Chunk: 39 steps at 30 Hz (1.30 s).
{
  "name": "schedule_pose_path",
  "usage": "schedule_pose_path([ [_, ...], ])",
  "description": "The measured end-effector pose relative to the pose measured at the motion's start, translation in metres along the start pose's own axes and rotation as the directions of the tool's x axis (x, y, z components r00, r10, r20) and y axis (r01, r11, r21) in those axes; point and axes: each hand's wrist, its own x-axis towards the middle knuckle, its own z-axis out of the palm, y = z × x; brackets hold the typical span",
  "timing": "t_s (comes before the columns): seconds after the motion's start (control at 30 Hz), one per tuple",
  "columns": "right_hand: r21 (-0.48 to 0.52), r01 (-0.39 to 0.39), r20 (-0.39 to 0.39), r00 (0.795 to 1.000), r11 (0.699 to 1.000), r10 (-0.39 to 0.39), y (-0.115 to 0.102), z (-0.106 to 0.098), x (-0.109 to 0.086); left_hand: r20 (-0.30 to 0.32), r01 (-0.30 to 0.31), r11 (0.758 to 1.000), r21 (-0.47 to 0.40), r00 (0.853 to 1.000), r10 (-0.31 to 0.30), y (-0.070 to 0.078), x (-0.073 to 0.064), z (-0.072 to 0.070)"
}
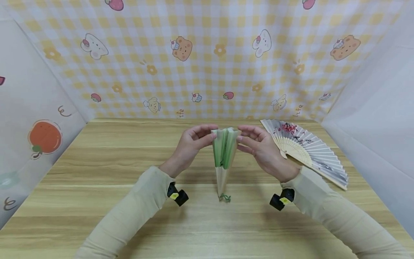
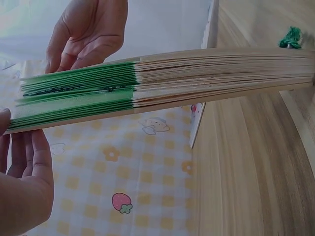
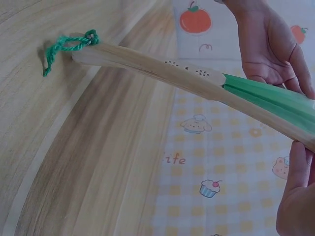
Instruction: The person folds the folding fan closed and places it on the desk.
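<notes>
A green folding fan with pale wooden ribs stands upright on its narrow end, its folds mostly gathered with small gaps between them. My left hand pinches its upper left edge between thumb and fingers. On the opposite edge my right hand holds the fan near the top the same way. A knotted green cord hangs at the pivot end, low over the table. The left wrist view shows the fan's stacked ribs edge-on, and in the right wrist view small cut-out dots mark a guard stick.
Spread open at the back right of the wooden table lies a second fan, white and grey with pink blossoms. A yellow checked cloth hangs behind the table. White sheets flank both sides.
</notes>
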Motion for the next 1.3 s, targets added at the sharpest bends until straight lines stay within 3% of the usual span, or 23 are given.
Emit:
schedule_pose_path([
  [0.4, -0.011, 0.019, -0.003, 1.000, 1.000, -0.019, 0.002, 0.000, -0.001, -0.001, -0.012, 1.000, -0.020, 1.000, 0.012, -0.001, 0.000, 0.002],
  [0.6, -0.110, 0.071, -0.003, 0.997, 0.991, -0.072, 0.005, 0.002, -0.001, -0.015, -0.016, 1.000, -0.024, 1.000, 0.016, -0.001, 0.000, 0.003],
  [0.93, -0.264, 0.088, -0.039, 0.994, 0.961, -0.101, 0.006, 0.009, -0.003, -0.033, -0.014, 0.999, -0.038, 0.999, 0.012, 0.000, -0.001, 0.005],
  [1.3, -0.292, 0.094, -0.068, 0.991, 0.952, -0.119, 0.009, 0.013, -0.002, -0.055, -0.008, 1.000, -0.012, 0.998, 0.007, -0.001, -0.001, 0.010],
])
